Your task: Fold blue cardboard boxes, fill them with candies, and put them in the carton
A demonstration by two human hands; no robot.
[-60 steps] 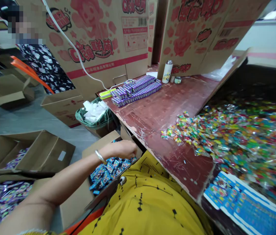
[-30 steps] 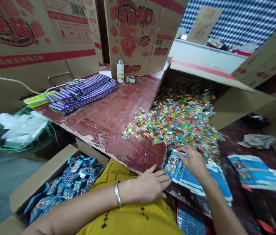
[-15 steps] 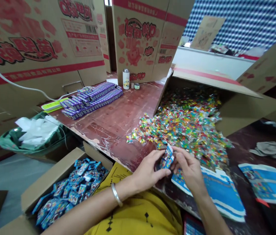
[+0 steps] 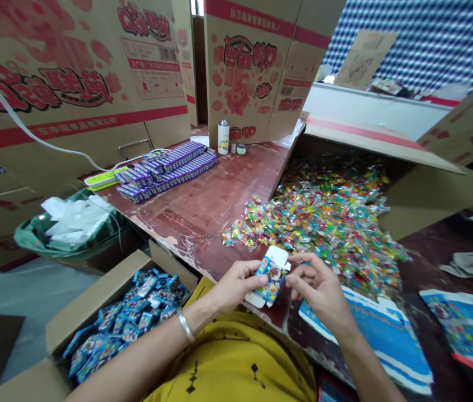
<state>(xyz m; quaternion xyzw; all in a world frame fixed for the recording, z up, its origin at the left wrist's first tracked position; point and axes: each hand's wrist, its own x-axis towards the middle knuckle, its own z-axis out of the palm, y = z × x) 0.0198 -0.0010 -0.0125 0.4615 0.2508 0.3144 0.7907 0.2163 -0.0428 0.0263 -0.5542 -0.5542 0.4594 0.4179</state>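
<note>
My left hand [image 4: 238,285] pinches a small blue printed candy box [image 4: 270,282] between thumb and fingers. White flaps stand out from both ends of the box. Close by its right edge is my right hand [image 4: 315,285], fingers loosely curled and apart; whether a fingertip touches the flap I cannot tell. Just beyond the hands lies a heap of clear sachets of colourful candy [image 4: 337,223], spilling from a large tipped carton [image 4: 420,206]. Under my right forearm rests a stack of flat blue box blanks [image 4: 387,335].
Left of my lap, an open carton [image 4: 98,290] holds many small blue packets [image 4: 131,318]. Behind it is a green-lined bin [image 4: 30,237] with white scraps. Purple boxes [image 4: 169,170] and a white bottle [image 4: 223,138] stand farther back. More blue blanks [image 4: 466,324] lie at right.
The blue box has turned from edge-on to its broad face, its end flaps now showing. My left hand has shifted left with it, and my right hand has moved off its side.
</note>
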